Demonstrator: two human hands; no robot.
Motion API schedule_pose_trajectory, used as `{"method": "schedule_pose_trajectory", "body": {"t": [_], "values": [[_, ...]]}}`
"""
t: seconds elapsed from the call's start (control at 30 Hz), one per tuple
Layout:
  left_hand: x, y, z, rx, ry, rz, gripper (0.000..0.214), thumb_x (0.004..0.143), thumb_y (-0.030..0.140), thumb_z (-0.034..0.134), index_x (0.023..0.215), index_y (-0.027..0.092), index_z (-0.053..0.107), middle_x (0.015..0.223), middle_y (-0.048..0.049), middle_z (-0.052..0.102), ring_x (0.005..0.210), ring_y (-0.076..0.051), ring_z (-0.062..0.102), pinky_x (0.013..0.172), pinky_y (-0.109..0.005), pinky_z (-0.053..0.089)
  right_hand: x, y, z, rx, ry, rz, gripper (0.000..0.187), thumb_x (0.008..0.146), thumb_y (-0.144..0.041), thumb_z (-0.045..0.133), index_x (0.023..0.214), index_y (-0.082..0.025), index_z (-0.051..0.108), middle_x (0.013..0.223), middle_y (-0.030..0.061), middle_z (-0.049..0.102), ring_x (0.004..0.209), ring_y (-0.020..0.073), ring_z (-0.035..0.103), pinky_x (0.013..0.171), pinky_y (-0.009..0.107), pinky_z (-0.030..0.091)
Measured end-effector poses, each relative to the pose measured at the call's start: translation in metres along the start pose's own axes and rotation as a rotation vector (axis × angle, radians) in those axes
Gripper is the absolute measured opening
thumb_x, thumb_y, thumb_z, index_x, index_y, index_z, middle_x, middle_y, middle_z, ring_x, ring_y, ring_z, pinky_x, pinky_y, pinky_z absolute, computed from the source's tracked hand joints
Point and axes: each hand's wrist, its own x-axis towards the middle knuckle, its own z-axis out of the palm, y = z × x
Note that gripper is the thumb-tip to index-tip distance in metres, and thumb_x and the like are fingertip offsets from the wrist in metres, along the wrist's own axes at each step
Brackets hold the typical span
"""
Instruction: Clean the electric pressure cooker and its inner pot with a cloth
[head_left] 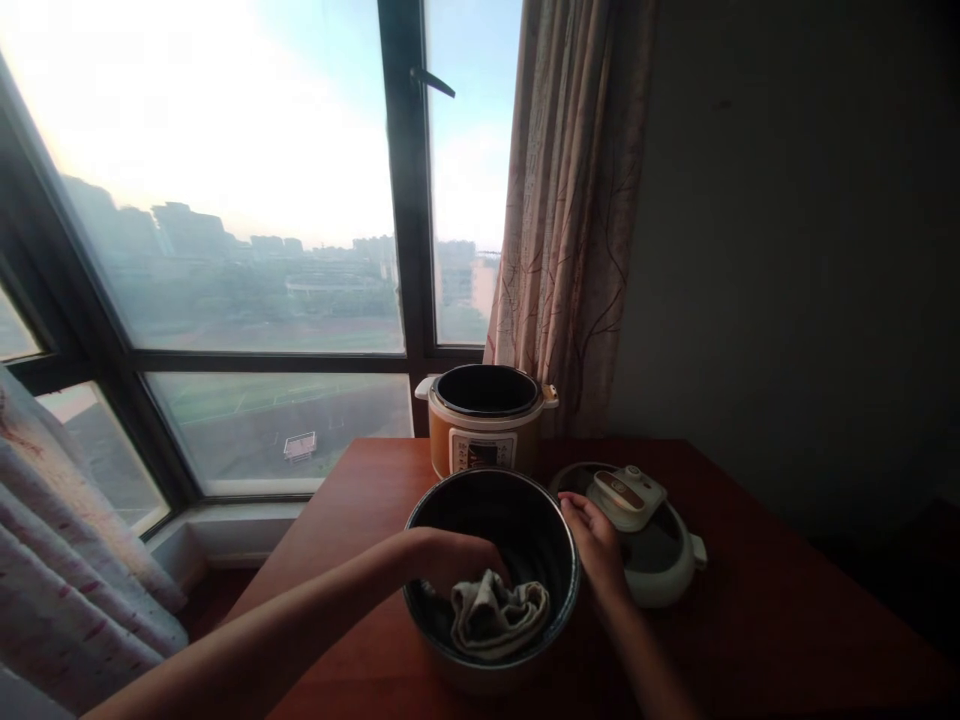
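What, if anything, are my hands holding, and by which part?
Your right hand holds the pot by its right rim. Your left hand is against the cloth inside; its grip is hidden.

No wording, brand or number can be read. Small markings are borne by the pale control panel [484, 450] on the front of the cooker [486, 420], which is set by the desk's [757, 600] far edge; they are grouped at both sides of a dark display [481, 457]. A faint mark, likewise illegible, is carried by the brown handle plate [619, 487] of the lid [660, 550], near the desk's right edge.
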Motion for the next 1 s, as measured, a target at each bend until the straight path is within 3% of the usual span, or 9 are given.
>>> {"method": "schedule_pose_trajectory", "body": {"t": [0.17,0.33,0.43,0.53,0.63,0.73,0.87,1.0], "values": [[0.0,-0.004,0.002,-0.051,-0.071,0.036,0.029,0.052,0.015,0.081,0.078,0.018,0.067,0.065,0.005,0.064,0.068,-0.016,0.058,0.06,-0.023,0.047,-0.01,-0.005,-0.008,-0.079,0.093,-0.075,0.053,0.066,-0.065,0.076,0.091,-0.018,0.074,0.074,0.0033,0.07,0.072,0.0212,0.064,0.062,0.029,0.05],[-0.007,0.011,0.013,-0.031,-0.018,0.059,0.023,0.061,0.018,0.079,0.08,0.017,0.065,0.068,0.0043,0.062,0.069,-0.015,0.053,0.064,-0.024,0.046,-0.056,-0.003,-0.017,-0.076,0.188,-0.094,0.056,0.079,-0.064,0.066,0.112,-0.018,0.068,0.052,-0.0084,0.042,0.049,0.0117,0.041,0.049,0.024,0.037],[-0.005,0.022,0.018,-0.031,0.058,0.007,0.021,0.064,0.013,0.072,0.082,0.017,0.064,0.072,0.0047,0.06,0.069,-0.013,0.05,0.063,-0.022,0.043,-0.085,0.005,-0.02,-0.046,0.219,-0.05,0.061,0.081,-0.062,0.065,0.123,-0.018,0.063,0.054,-0.0078,0.047,0.05,0.0121,0.045,0.051,0.024,0.04],[0.004,0.029,0.025,-0.079,0.189,-0.031,0.025,0.065,0.011,0.067,0.089,0.018,0.065,0.079,0.0041,0.063,0.072,-0.013,0.051,0.068,-0.023,0.045,-0.099,0.015,-0.019,0.011,0.203,0.011,0.07,0.076,-0.062,0.07,0.131,-0.021,0.059,0.087,0.0034,0.072,0.079,0.0218,0.067,0.071,0.03,0.052],[0.017,0.036,0.032,-0.207,0.33,-0.033,0.03,0.064,0.013,0.068,0.094,0.017,0.067,0.086,0.0025,0.066,0.077,-0.014,0.053,0.074,-0.026,0.046,-0.1,0.019,-0.014,0.034,0.209,0.018,0.073,0.073,-0.066,0.069,0.131,-0.022,0.06,0.129,0.0114,0.067,0.119,0.0338,0.061,0.092,0.039,0.051],[0.026,0.042,0.039,-0.377,0.456,-0.08,0.028,0.061,0.012,0.067,0.089,0.016,0.069,0.082,0.0018,0.065,0.074,-0.015,0.054,0.07,-0.026,0.046,-0.095,0.015,-0.009,0.022,0.215,0.018,0.072,0.073,-0.067,0.067,0.128,-0.021,0.063,0.137,0.0121,0.063,0.131,0.0361,0.052,0.105,0.045,0.044],[0.033,0.047,0.043,-0.517,0.65,-0.179,0.035,0.06,0.009,0.062,0.093,0.014,0.072,0.077,0.0007,0.065,0.073,-0.016,0.056,0.069,-0.027,0.046,-0.093,0.01,-0.006,-0.01,0.204,-0.018,0.066,0.075,-0.061,0.068,0.127,-0.02,0.065,0.138,0.0112,0.062,0.134,0.0349,0.05,0.11,0.045,0.041],[0.038,0.047,0.04,-0.548,0.669,-0.159,0.042,0.061,0.012,0.067,0.104,0.015,0.071,0.082,-0.0004,0.068,0.075,-0.017,0.058,0.07,-0.027,0.047,-0.093,0.011,-0.005,-0.041,0.181,-0.063,0.06,0.079,-0.056,0.065,0.127,-0.021,0.066,0.139,0.0106,0.062,0.133,0.0338,0.051,0.11,0.045,0.041]]}}
